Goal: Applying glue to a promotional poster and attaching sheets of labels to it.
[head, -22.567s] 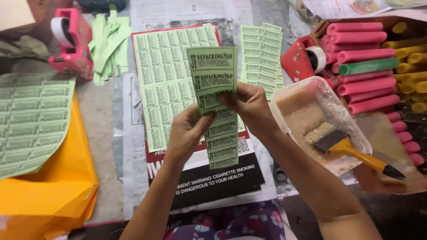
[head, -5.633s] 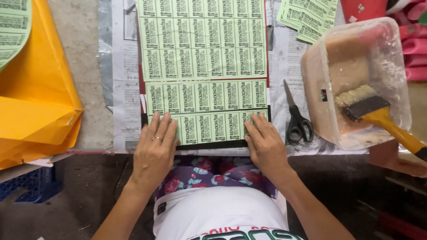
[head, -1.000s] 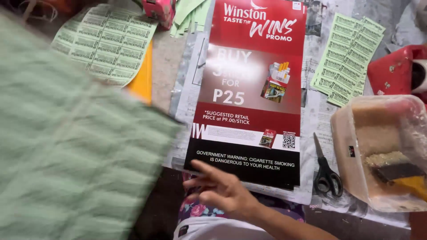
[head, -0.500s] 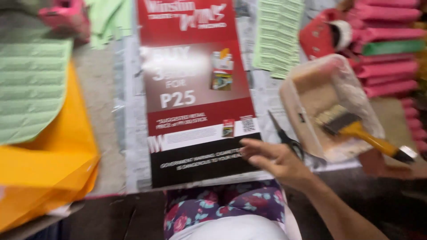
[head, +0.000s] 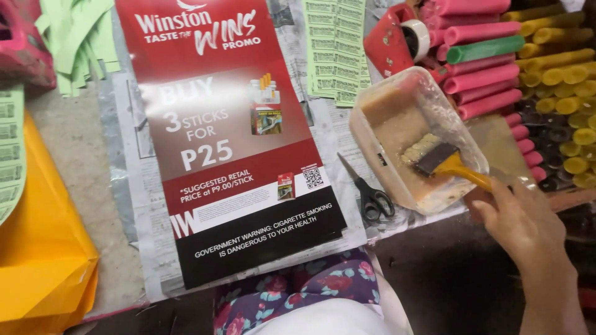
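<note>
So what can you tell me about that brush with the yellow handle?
The brush has a yellow handle, a dark band and pale, paste-caked bristles. It lies tilted in a clear plastic tub of tan paste, bristles down in the paste, handle sticking out over the tub's near right rim. The right hand is at the handle's end, fingers on or just beside it; the contact itself is hard to see.

The poster [head: 230, 130] is red, white and black. The brush [head: 450, 164] has a yellow handle and dark bristles. The scissors [head: 369, 192] are black. The rolls [head: 490, 49] are pink, yellow and one green. The label sheet [head: 335, 49] is pale green. The paper [head: 37, 273] is orange.
</note>
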